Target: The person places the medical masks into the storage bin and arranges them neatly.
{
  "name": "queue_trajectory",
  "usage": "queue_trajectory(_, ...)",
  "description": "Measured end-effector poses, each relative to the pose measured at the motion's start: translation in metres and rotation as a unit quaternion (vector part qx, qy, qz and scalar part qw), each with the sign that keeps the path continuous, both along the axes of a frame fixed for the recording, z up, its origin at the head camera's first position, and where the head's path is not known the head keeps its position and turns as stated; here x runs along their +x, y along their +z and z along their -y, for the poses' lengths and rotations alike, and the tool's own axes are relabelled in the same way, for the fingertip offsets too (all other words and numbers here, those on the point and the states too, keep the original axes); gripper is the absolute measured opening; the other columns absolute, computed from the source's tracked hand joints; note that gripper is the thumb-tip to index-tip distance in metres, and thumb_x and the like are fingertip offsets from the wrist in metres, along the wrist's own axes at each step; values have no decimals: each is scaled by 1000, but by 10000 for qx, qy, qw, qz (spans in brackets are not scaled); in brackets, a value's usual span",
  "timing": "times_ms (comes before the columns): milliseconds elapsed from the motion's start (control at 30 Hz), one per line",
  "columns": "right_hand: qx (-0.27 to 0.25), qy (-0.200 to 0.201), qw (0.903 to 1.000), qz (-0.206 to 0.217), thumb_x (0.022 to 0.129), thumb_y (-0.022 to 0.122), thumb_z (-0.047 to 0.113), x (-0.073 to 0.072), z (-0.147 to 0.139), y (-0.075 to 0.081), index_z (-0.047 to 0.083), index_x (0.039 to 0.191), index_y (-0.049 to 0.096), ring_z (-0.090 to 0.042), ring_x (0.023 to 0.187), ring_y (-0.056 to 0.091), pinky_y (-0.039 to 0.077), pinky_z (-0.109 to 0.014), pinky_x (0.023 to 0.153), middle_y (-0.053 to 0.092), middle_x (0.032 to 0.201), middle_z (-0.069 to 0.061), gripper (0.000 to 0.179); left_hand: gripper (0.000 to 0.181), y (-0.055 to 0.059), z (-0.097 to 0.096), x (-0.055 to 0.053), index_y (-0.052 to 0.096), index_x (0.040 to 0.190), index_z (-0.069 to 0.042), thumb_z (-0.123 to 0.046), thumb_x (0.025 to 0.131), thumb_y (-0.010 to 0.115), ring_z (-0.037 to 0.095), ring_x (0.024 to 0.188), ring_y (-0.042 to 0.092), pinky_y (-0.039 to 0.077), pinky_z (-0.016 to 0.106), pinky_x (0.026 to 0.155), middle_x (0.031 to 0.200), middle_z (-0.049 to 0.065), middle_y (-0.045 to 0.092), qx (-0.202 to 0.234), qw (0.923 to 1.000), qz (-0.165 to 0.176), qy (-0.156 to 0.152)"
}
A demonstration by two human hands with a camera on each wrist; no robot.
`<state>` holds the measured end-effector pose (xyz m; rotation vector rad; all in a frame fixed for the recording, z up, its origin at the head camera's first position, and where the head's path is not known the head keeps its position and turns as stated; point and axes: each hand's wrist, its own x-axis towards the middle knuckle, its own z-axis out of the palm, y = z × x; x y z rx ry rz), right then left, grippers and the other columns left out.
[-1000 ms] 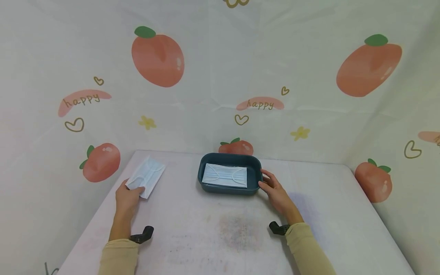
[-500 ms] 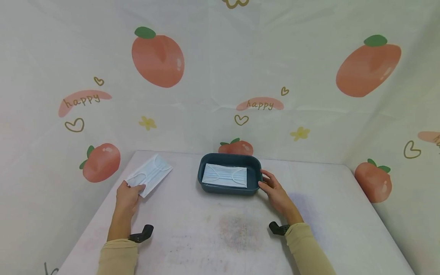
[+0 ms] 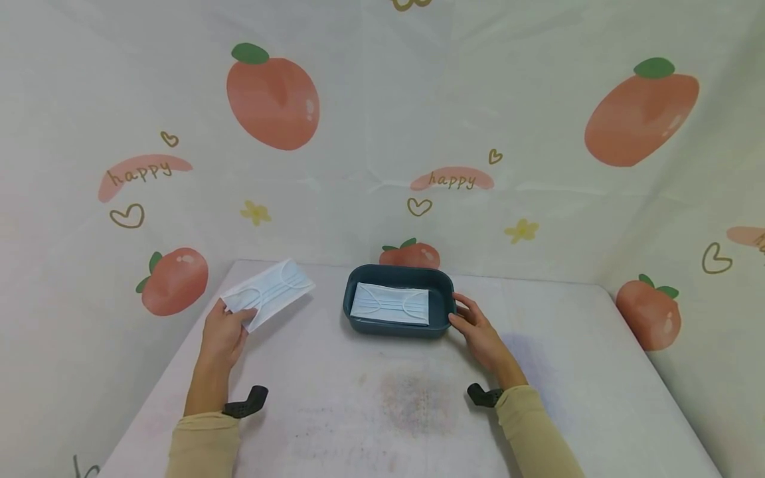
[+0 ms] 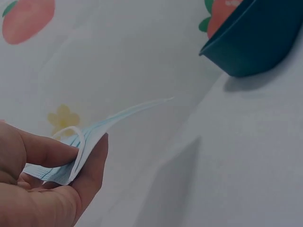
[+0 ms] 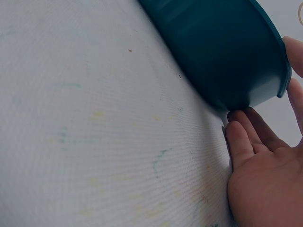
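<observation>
In the head view my left hand (image 3: 222,335) pinches a light blue face mask (image 3: 271,292) by its near end. The mask is raised off the table, and its shadow shows below it in the left wrist view, where the thumb lies over the mask (image 4: 102,127) and the other fingers are under it. A second face mask (image 3: 390,303) lies flat in a dark teal plastic tray (image 3: 398,330) at the table's back middle. My right hand (image 3: 481,338) touches the tray's right end with its fingertips. Up close, lower fingers (image 5: 239,142) rest against the tray's outer wall (image 5: 222,52).
The white table (image 3: 335,392) has faint dark and purple stains. A white cloth (image 3: 358,119) printed with peaches and hearts hangs behind it and at both sides. Each wrist wears a black camera mount (image 3: 248,401).
My left hand has lifted the face mask and turned its far end to the right, toward the tray. The right hand and the tray have stayed in place.
</observation>
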<state>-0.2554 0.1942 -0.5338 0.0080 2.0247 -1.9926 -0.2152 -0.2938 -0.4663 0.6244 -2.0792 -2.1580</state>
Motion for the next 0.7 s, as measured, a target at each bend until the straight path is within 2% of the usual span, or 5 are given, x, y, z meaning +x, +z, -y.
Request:
queue_trajectory(267,35,3,10000,-31,104,59,29,1,1,2,26,159,28,-36,156,21,13,-56,131,19,168,-17,63,71,20,-9,1,21,163,-22,0,102,50,26,151,32,33,40,122,166,9,24,354,9984,-336,-275)
queue_trajectory(333,45,-2,10000,-24,104,59,30,2,1,2,27,159,28,-35,156,21,13,-55,131,19,169,-17,64,70,24,-10,2,22,162,-21,1,102,50,24,149,33,34,39,121,160,6,31,492,9971,-460,-364)
queue_trajectory(467,8,12,10000,-60,103,60,31,2,1,2,27,159,28,-36,156,23,14,-55,131,20,168,-17,64,69,34,-13,2,23,161,-20,2,102,52,23,150,33,37,33,116,154,-1,34,904,9914,-727,-612)
queue_trajectory(567,-136,22,9998,-135,106,56,29,2,1,2,25,159,28,-36,155,26,16,-53,131,20,168,-18,60,70,41,-16,2,23,162,-21,0,102,54,25,152,30,39,31,112,161,3,29,1054,9875,-840,-822)
queue_trajectory(700,-372,22,9991,-188,109,48,26,2,0,3,21,159,28,-34,154,28,18,-49,131,18,167,-18,55,70,49,-22,1,22,162,-23,-2,103,54,26,152,31,38,35,113,166,7,24,903,9864,-890,-1044)
